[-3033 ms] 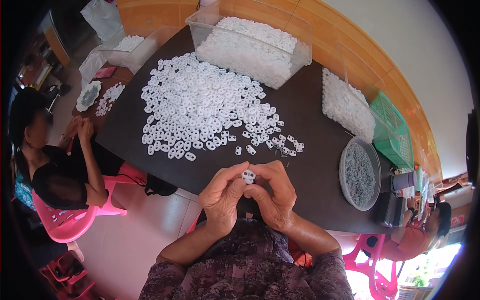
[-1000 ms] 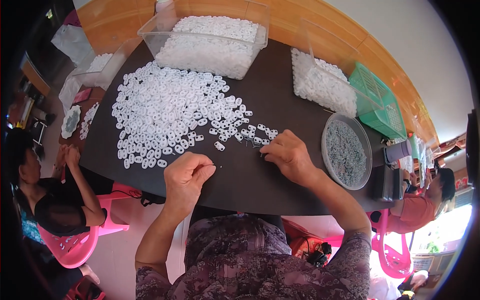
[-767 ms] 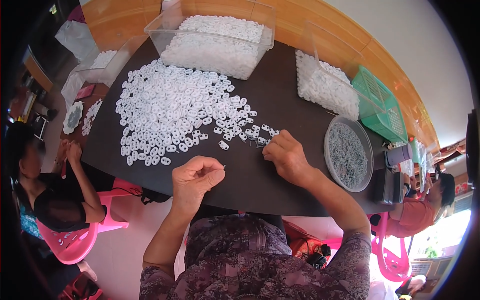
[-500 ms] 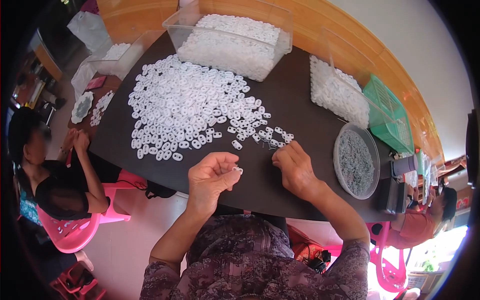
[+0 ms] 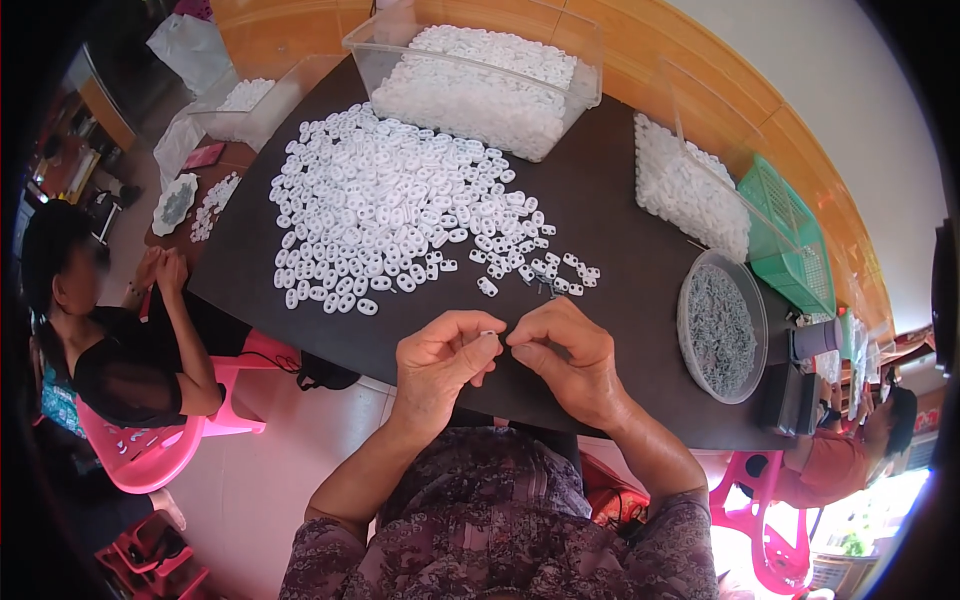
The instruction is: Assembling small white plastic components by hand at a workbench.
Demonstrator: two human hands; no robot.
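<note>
My left hand (image 5: 440, 365) is closed in a pinch on a small white two-holed plastic piece (image 5: 489, 334), mostly covered by the thumb and forefinger. Beside it, almost touching, my right hand (image 5: 572, 360) pinches its thumb and forefinger together; whatever is between them is too small to make out. Beyond both hands a few white two-holed pieces (image 5: 488, 287) lie loose, and small grey screw-like bits (image 5: 546, 286) are scattered by them. A large heap of the same white pieces (image 5: 370, 200) spreads over the dark table (image 5: 620, 330) to the left.
Clear bins of white pieces (image 5: 478, 95) (image 5: 690, 180) stand along the back. At right are a green basket (image 5: 790, 235) and a round tub (image 5: 730, 398) of grey bits. One person (image 5: 130, 350) sits at left, another (image 5: 825, 455) at far right. Pink chairs (image 5: 140, 455) stand nearby.
My right hand has come from the loose grey bits toward me and leftward, up to my left hand. My left hand has shifted slightly right, still holding the white piece.
</note>
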